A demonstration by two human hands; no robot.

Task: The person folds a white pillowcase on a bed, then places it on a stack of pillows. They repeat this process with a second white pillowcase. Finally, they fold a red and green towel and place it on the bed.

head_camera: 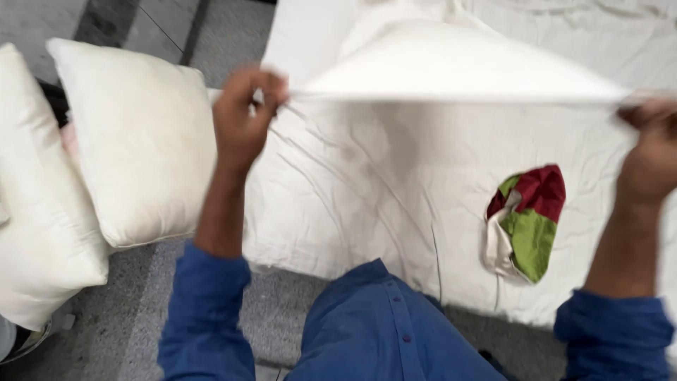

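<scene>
Both arms extended forward over the bed (395, 190), blue sleeves pushed back to mid-forearm. Left hand (243, 116) raised above the bed's left edge, fingers pinched closed on a corner of the white pillowcase (458, 67). Right hand (652, 152) at the same height toward the bed's right side, fisted on the opposite corner. Wrists straight.

White cloth (451, 63), probably a pillow cover, in the upper centre of the frame: stretched taut and level between its two upper corners, one pinched at upper left of centre, the other at the right edge. The near edge forms a straight horizontal line; the fabric rises behind it in a soft peak.
</scene>
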